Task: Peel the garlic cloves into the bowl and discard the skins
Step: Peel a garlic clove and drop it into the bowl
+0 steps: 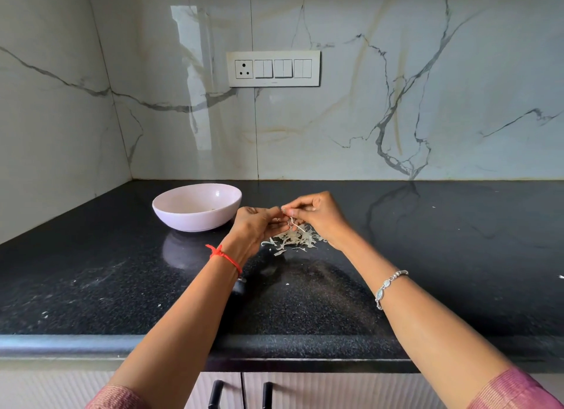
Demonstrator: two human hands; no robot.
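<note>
A pale pink bowl [197, 205] stands on the black counter, left of my hands. My left hand [258, 227] is closed around a garlic clove, which its fingers mostly hide. My right hand [317, 215] pinches a thin strip of skin [294, 224] that hangs from the clove between the two hands. Under and just behind the hands lies a pile of papery garlic skins [294, 239] on the counter. What lies at the bottom of the bowl is too faint to make out.
The black granite counter [442, 256] meets a marble-patterned wall at the back and on the left, forming a corner. A switch panel [273, 68] sits on the back wall. Cabinet handles [216, 393] show below the counter's front edge.
</note>
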